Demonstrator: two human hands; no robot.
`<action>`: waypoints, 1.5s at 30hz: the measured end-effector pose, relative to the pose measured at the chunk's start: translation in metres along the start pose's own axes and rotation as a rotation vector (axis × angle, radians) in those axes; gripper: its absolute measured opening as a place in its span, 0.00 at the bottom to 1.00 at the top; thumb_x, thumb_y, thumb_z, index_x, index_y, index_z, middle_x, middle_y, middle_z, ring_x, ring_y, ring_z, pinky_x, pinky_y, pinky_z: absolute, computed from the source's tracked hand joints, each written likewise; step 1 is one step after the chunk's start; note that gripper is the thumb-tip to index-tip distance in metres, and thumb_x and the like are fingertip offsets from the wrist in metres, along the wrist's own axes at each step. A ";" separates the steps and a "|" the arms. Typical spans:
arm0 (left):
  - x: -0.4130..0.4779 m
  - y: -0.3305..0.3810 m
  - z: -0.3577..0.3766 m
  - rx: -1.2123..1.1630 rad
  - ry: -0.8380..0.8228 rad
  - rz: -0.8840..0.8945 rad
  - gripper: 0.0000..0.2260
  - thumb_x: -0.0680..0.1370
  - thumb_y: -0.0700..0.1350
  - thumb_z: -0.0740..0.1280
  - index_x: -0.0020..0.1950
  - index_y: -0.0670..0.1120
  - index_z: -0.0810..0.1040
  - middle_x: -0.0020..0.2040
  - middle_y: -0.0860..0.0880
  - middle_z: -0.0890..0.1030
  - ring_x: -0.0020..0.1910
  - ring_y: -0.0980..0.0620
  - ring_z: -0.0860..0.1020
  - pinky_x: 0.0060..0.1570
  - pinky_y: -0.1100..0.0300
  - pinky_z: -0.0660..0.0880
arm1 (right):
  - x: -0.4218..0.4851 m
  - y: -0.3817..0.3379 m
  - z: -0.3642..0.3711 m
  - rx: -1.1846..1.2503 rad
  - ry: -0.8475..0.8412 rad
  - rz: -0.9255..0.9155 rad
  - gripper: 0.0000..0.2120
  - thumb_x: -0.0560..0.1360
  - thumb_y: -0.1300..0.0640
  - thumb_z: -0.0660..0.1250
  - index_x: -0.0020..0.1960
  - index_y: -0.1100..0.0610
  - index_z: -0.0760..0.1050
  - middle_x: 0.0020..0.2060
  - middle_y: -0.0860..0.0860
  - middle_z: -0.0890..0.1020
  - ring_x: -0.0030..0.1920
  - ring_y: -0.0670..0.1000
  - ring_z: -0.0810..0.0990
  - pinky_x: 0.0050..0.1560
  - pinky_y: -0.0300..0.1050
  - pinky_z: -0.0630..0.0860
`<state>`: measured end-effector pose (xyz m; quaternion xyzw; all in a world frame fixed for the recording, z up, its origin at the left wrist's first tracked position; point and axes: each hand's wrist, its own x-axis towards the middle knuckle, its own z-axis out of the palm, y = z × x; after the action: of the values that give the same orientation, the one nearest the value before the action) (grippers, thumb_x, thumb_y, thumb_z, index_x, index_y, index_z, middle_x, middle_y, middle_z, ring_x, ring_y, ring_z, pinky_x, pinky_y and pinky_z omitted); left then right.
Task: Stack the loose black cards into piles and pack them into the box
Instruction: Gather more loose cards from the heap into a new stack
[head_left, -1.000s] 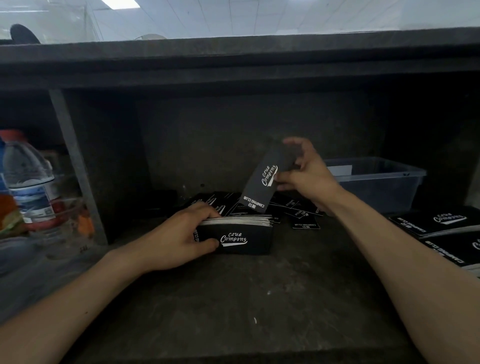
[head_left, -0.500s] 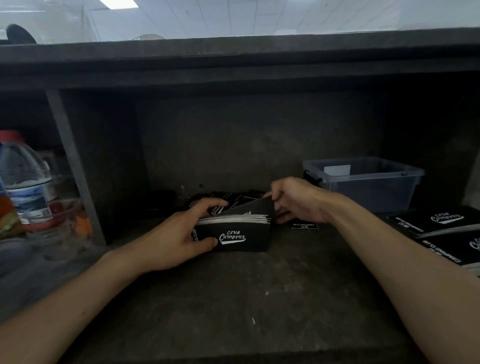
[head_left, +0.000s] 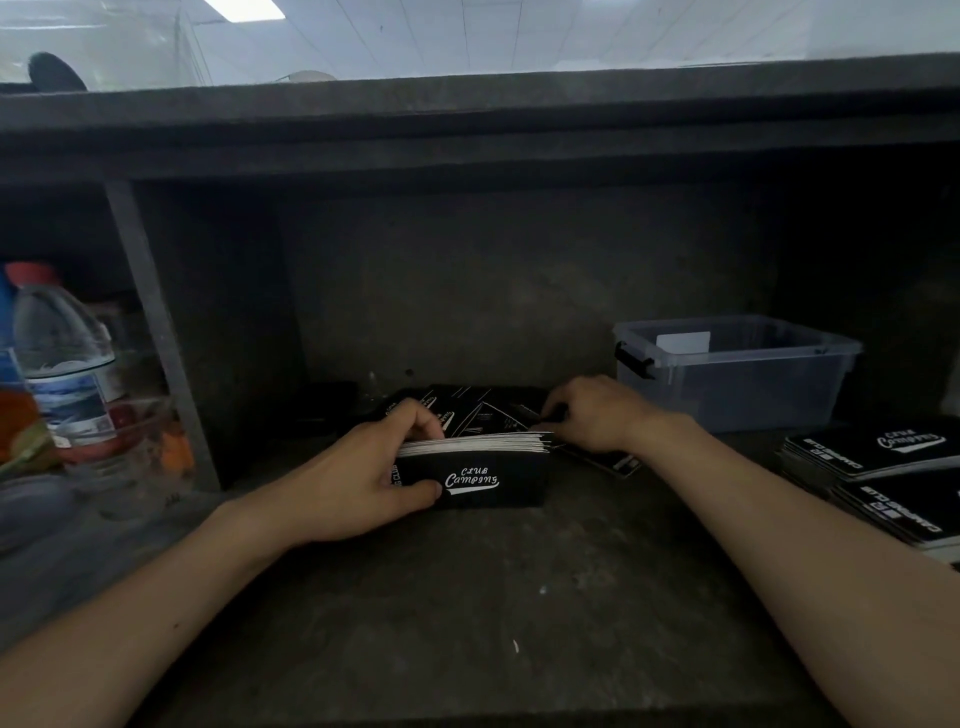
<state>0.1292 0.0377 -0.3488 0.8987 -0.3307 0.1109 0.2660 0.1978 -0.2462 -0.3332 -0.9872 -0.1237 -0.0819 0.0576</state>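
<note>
Head view: left hand (head_left: 358, 478) grips the card pile (head_left: 488, 480), which stands on edge mid-shelf, thumb on its front face, fingers curled over the top. Right hand (head_left: 597, 415) is palm-down at the pile's right end, fingers curled among the loose cards (head_left: 467, 410); cannot tell if it holds one. Clear box (head_left: 753, 397) sits rear right, apart.

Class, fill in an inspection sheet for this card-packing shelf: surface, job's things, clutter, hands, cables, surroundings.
Surface: dark scuffed shelf board, pale specks.
Job's things: card pile standing on edge; loose cards behind it; clear box at right; stacked cards far right.
Clutter: water bottle at left.
Hands: left hand grips card pile; right hand curled among loose cards, hold unclear.
Cables: nothing seen.
Surroundings: dark back wall, ceiling light.
</note>
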 end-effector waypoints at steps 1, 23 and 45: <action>0.000 0.000 0.000 0.001 -0.005 -0.005 0.17 0.76 0.45 0.75 0.57 0.56 0.70 0.52 0.57 0.81 0.50 0.60 0.82 0.48 0.63 0.79 | -0.001 -0.002 0.000 0.036 0.010 0.006 0.22 0.75 0.35 0.63 0.57 0.50 0.81 0.54 0.51 0.82 0.56 0.52 0.79 0.54 0.43 0.74; -0.002 0.004 -0.002 0.060 -0.030 0.049 0.16 0.75 0.50 0.72 0.60 0.57 0.74 0.52 0.59 0.82 0.50 0.59 0.82 0.50 0.59 0.78 | -0.005 0.001 -0.008 0.096 -0.128 0.009 0.22 0.79 0.39 0.59 0.66 0.50 0.76 0.62 0.51 0.78 0.65 0.54 0.74 0.61 0.44 0.71; -0.002 -0.002 -0.001 0.024 0.006 0.006 0.24 0.67 0.62 0.69 0.60 0.59 0.69 0.72 0.56 0.67 0.71 0.69 0.66 0.64 0.73 0.69 | -0.034 -0.019 -0.036 0.769 -0.143 -0.296 0.08 0.74 0.59 0.72 0.53 0.58 0.83 0.44 0.49 0.86 0.44 0.41 0.83 0.46 0.31 0.75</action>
<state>0.1292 0.0404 -0.3495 0.9004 -0.3312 0.1185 0.2560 0.1556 -0.2408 -0.3024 -0.8685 -0.2897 0.0316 0.4010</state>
